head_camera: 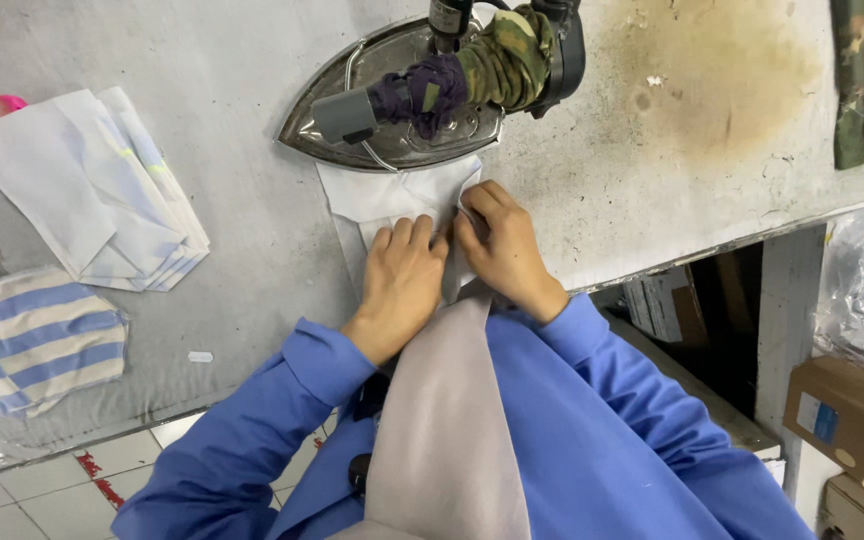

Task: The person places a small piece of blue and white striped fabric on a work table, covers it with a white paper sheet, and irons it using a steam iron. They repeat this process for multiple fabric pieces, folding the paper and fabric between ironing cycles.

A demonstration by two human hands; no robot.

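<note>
Grey cloth (442, 420) trails below both hands; left hand (402, 280) presses flat, right hand (502, 250) pinches white fabric (382, 195), iron (402, 100) just beyond.

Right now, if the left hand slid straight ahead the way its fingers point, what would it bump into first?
Probably the iron. The left hand lies flat on the white cloth, fingers pointing up the table toward the iron's near edge, with only cloth between.

blue long sleeves (282, 420), buttoned cuffs, bare hands

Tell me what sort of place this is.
Probably a garment workshop's pressing station: a heavy iron sits on a scorched padded table, beside stacked white fabric pieces.
</note>
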